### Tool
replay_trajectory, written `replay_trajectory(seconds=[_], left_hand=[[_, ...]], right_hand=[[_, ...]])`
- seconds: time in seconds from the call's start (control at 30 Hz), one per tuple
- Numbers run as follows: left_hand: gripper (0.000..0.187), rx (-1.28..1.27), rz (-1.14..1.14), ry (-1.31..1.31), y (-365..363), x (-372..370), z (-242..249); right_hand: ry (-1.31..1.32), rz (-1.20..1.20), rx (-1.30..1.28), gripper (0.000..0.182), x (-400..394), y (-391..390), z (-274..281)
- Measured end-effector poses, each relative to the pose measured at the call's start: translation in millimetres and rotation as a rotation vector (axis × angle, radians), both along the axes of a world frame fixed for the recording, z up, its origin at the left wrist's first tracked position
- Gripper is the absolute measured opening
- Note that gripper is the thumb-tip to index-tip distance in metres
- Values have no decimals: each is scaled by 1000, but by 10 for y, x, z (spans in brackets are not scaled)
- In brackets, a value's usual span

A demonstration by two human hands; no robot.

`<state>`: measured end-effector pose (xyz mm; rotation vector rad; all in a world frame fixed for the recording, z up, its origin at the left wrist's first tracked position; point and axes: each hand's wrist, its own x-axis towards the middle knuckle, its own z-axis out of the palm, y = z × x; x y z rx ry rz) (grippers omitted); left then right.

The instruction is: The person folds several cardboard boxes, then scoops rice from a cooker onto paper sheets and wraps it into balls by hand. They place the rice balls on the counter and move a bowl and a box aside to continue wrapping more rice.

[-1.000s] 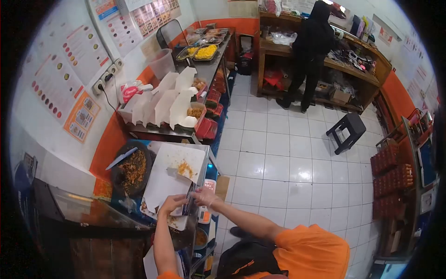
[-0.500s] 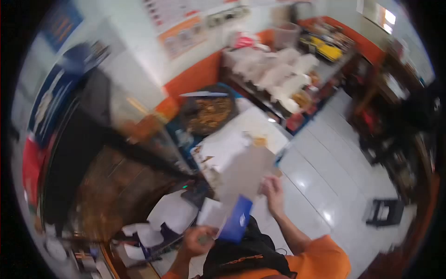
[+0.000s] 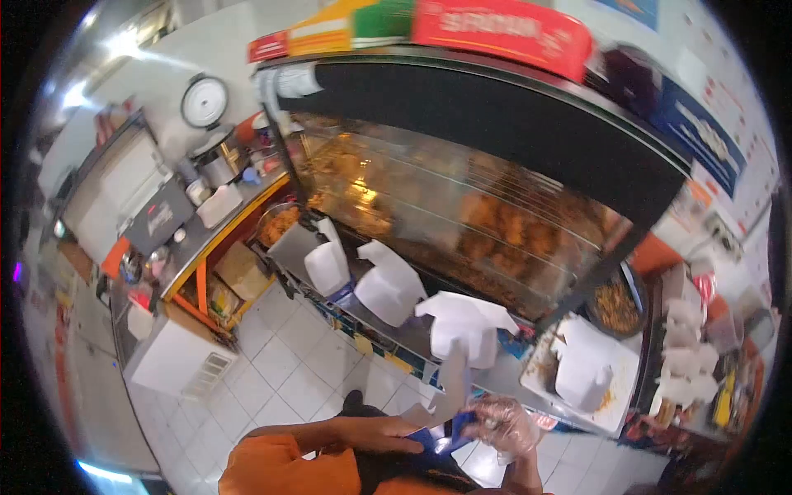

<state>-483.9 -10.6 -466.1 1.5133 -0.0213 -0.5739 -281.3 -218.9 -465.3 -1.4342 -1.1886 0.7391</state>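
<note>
A blue-and-white paper food box (image 3: 452, 400), partly unfolded, is between my hands in front of my body. My left hand (image 3: 398, 433) holds its left side, with the fingers against the blue part. On its right side, my right hand (image 3: 505, 425), in a clear plastic glove, has bent fingers on the blue edge. Just beyond stands an open white box (image 3: 462, 338) on the counter, with another white box (image 3: 389, 289) and a third box (image 3: 327, 268) farther left. To the right, one more open box (image 3: 582, 375) sits on a white cutting board (image 3: 623, 371).
A glass display case (image 3: 462, 198) with fried food stands behind the counter. A dark pan (image 3: 615, 305) of brown pieces lies beyond the board. More white boxes (image 3: 689, 355) stand at far right. At left are a side counter (image 3: 235, 227), a white cabinet (image 3: 181, 355) and tiled floor (image 3: 280, 363).
The view has swung left, bringing the display case to the middle. The paper box has gone from a large flat sheet to a more folded form, and my hands are closer together.
</note>
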Motion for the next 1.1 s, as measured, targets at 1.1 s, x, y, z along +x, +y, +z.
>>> replay_trajectory(seconds=[1.1], left_hand=[[62,-708,1230,-560,3134,-2512,-479]], right_hand=[[-703,-36,284,88,-2428,4224,-277]])
